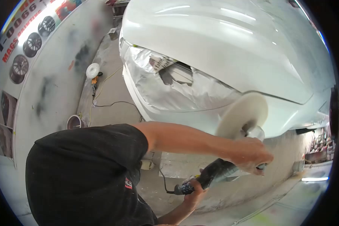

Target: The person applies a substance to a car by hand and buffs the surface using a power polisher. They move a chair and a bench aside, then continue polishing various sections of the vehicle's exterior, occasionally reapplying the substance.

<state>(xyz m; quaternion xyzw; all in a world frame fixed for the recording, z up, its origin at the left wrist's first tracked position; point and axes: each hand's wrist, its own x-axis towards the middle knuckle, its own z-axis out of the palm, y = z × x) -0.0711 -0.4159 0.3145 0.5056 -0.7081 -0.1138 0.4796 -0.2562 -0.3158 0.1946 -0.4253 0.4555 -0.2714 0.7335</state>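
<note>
"MAGS" and "0066" can be read on the wall banner [32, 35], where wheels are pictured; a red mark on the black shirt [83, 169] cannot be made out. The polisher [218, 172] is held low at the front corner of the glossy white car [222, 41], its round, pale pad [245, 113] blurred. Its head end is clasped by the left hand [252, 156], its rear body by the curled fingers of the right hand [194, 192]. The headlight area is covered by crinkled, torn silvery film [147, 83]
</note>
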